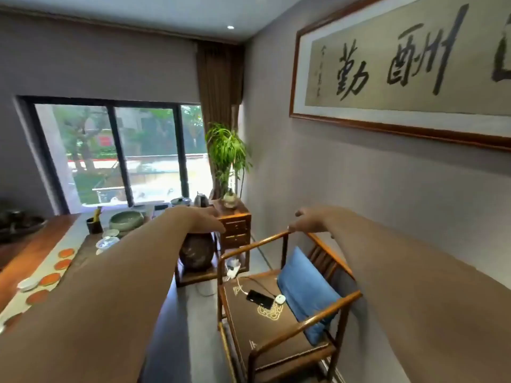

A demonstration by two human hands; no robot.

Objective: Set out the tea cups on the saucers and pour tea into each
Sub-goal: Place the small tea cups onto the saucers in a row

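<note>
Several round orange saucers (65,253) lie in a row on a grey runner (41,268) along the wooden tea table at the far left. One white cup (27,283) stands beside the row. Blue-and-white cups (106,242) sit further back, near a green bowl (126,219). A metal kettle (200,200) stands at the table's far end. Both my arms reach forward, away from the table. My left hand (203,219) is open above a dark jar (197,251) and holds nothing. My right hand (309,221) lies open over the top rail of a wooden chair (276,239).
The chair holds a blue cushion (304,294), a phone (259,299) and a white charger with its cable. A small wooden drawer cabinet (235,230) with a potted plant (228,156) stands by the window. Grey floor runs between the table and the chair.
</note>
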